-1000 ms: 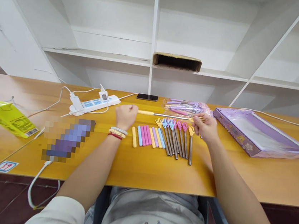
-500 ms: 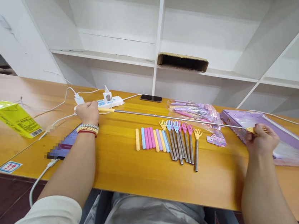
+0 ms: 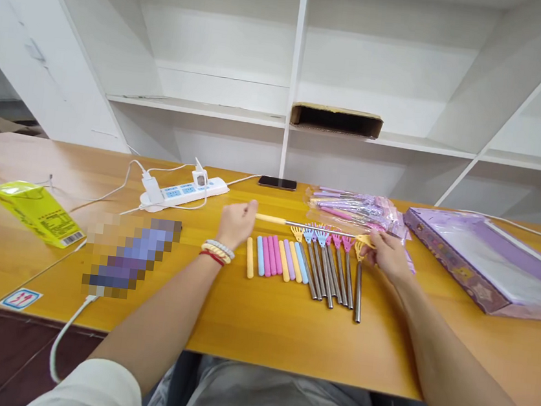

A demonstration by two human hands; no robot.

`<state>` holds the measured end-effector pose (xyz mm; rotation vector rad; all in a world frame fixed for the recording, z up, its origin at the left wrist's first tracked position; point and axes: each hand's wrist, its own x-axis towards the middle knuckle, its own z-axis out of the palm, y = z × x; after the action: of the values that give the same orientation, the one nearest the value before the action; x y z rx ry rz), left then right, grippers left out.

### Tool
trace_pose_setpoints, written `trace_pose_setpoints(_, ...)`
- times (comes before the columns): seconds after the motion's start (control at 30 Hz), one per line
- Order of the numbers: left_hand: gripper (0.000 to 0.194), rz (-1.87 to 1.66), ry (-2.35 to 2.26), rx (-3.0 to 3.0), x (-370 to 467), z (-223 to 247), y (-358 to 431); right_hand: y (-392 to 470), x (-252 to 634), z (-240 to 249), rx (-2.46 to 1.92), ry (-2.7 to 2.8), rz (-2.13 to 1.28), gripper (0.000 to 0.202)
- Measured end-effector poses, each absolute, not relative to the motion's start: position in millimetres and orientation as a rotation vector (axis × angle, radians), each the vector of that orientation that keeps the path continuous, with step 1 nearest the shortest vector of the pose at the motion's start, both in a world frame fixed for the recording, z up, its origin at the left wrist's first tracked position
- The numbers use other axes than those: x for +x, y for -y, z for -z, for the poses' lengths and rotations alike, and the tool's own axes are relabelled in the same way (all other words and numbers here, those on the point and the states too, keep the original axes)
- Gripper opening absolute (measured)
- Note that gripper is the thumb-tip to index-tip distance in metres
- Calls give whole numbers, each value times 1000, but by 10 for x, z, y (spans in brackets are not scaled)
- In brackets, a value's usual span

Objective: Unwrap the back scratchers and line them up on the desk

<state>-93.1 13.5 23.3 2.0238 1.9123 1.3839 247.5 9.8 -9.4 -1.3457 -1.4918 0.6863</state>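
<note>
A telescopic back scratcher with a yellow handle stretches level between my two hands above the table. My left hand is closed round the handle's end. At the other end, my right hand pinches the yellow claw-shaped head. Below the rod lies a row of loose coloured handles in yellow, blue, pink and purple. Beside them, several metal rods with small yellow, blue and pink hand-shaped heads lie side by side. My right fingers partly cover the rightmost yellow head.
Behind the rods lies a clear bag of back scratchers. A purple box stands at right. Leftward are a power strip with cables, a blurred-out device and a yellow packet. A phone lies at the back, below a shelf with a cardboard box.
My hands have come closer together, the right moving left and the left moving right. The back scratcher between them has become much shorter. The view has shifted slightly.
</note>
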Motion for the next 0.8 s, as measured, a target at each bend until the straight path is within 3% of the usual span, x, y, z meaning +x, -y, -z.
trace_pose_setpoints(0.13,49,-1180,-1608,2299,-511,-253,37,-22,2098,90,-1220,1586,-831,47)
trace_pose_setpoints(0.33,47,-1015,-1630,2442,-569,-227,11,-8,2113,27,-1144,1615,-852,41)
trace_pose_setpoints(0.6,48,-766,-1579,2639,-442,-182,69,112,1905,-72,-816,1120,-1207,30)
trace_pose_setpoints(0.8,50,-598,-1513,2707,-209,-214,244,249,1579,-53,-752,1176,-1269,34)
